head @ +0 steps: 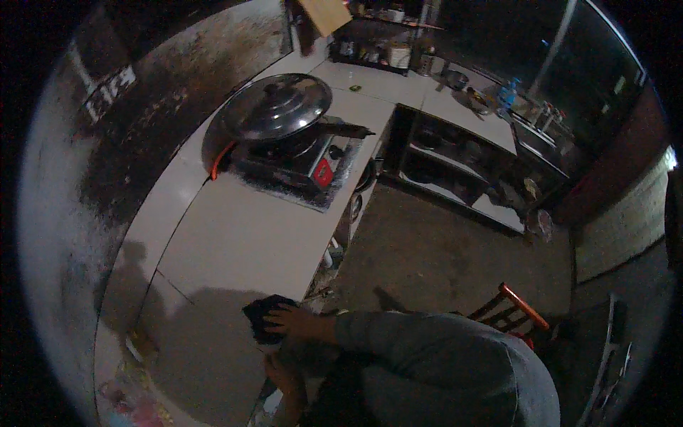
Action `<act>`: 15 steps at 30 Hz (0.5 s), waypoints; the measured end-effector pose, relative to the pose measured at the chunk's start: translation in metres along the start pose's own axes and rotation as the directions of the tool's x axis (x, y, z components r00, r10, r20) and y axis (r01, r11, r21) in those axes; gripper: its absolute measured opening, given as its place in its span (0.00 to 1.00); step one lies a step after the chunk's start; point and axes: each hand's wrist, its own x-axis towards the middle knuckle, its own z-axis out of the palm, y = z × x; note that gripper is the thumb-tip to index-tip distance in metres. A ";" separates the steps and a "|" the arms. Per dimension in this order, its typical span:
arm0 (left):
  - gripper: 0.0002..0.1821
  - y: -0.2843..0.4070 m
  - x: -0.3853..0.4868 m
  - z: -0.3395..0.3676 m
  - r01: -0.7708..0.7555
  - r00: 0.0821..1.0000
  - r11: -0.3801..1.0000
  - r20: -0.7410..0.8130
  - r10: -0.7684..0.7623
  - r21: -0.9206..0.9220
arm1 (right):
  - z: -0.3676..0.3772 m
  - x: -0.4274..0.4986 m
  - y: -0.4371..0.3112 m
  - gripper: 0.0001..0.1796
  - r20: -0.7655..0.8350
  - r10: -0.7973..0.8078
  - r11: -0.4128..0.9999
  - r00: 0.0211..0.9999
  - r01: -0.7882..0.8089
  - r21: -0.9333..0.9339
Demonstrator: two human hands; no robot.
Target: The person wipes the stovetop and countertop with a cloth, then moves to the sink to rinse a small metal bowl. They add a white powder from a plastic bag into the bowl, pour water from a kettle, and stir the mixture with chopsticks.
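My right hand lies over a bunched dark cloth on the white tiled counter, close to its front edge. The fingers are spread across the cloth and press it against the surface. Lower in the view, my left hand is at the counter's edge. Dimness hides its fingers, so I cannot tell whether it holds anything. A grey sleeve covers my right arm.
Farther along the counter, a gas stove carries a wok with a domed metal lid. An orange hose runs beside it. Shelves stand under the far counter. A red chair is behind me. Colourful plastic bags lie at the lower left.
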 end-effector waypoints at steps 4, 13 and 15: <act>0.21 -0.004 0.009 -0.003 0.125 0.989 0.981 0.102 -0.110 -0.149 | -0.011 -0.028 0.026 0.35 -0.069 0.155 0.560 0.986 -0.030 0.828; 0.21 -0.042 0.003 0.027 -0.061 0.982 0.978 0.187 0.022 0.201 | -0.091 -0.059 0.086 0.41 0.229 0.373 0.874 0.899 -0.423 0.240; 0.22 -0.055 0.016 0.054 0.074 0.974 0.986 0.203 -0.103 0.147 | -0.078 -0.071 0.111 0.36 0.093 0.375 0.821 0.922 -0.377 0.428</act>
